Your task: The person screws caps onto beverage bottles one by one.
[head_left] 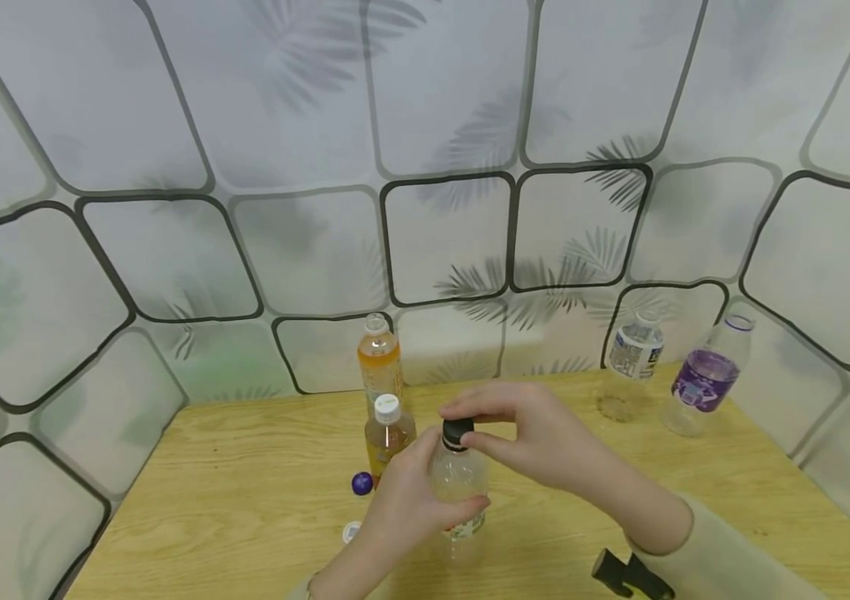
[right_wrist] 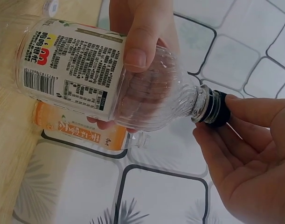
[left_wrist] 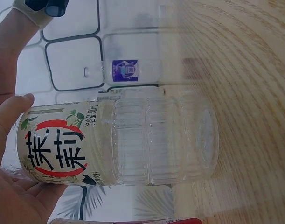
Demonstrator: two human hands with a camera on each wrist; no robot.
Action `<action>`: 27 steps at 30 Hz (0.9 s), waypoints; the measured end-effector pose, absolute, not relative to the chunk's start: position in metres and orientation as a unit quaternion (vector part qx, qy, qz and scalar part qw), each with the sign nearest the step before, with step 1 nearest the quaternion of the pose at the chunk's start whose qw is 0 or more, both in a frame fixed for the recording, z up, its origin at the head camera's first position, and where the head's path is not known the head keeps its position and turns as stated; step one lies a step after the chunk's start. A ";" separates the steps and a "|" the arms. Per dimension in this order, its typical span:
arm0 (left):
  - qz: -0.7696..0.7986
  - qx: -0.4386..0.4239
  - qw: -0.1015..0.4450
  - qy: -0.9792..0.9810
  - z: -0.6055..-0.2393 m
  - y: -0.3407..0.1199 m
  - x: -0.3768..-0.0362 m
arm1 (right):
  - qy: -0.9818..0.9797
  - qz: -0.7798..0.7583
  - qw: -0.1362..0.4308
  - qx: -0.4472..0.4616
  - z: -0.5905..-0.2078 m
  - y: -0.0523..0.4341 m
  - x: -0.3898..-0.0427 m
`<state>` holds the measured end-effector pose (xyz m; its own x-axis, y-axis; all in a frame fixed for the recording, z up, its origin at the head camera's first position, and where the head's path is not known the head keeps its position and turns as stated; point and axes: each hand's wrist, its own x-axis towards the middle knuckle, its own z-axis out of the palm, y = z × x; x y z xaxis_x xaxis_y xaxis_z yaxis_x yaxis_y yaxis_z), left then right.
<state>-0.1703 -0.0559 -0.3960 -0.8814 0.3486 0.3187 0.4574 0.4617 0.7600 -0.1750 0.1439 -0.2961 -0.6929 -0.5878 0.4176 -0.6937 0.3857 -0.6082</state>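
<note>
My left hand (head_left: 412, 507) grips a clear plastic bottle (head_left: 461, 477) round its body, thumb across the front. In the left wrist view the bottle's cream label (left_wrist: 58, 144) carries large dark characters in a red ring, and its lower part looks see-through and colourless. On the bottle's neck sits a black cap (right_wrist: 218, 110). My right hand (head_left: 533, 429) pinches this cap between thumb and fingers. The bottle stands roughly upright over the wooden table; whether its base touches the wood I cannot tell.
Behind my left hand stand a white-capped bottle (head_left: 391, 435) and an uncapped orange-labelled bottle (head_left: 379, 360). A purple cap (head_left: 362, 483) and a white cap (head_left: 352, 531) lie to their left and front. Uncapped clear (head_left: 636, 354) and purple-labelled (head_left: 707, 382) bottles stand back right, near the patterned wall (head_left: 447, 242).
</note>
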 end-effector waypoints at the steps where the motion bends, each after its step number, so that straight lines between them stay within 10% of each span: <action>1: -0.460 -0.237 0.061 -0.853 -0.396 -0.056 -0.170 | -0.830 0.398 0.065 0.386 -0.296 0.144 -0.175; 27: -0.460 -0.235 0.075 -0.853 -0.397 -0.055 -0.171 | -0.879 0.236 0.220 0.353 -0.303 0.134 -0.173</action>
<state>-0.1709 -0.0552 -0.3973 -0.8786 0.3316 0.3437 0.4694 0.4670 0.7494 -0.1735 0.1340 -0.3032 -0.6547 -0.5160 0.5524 -0.7232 0.6403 -0.2589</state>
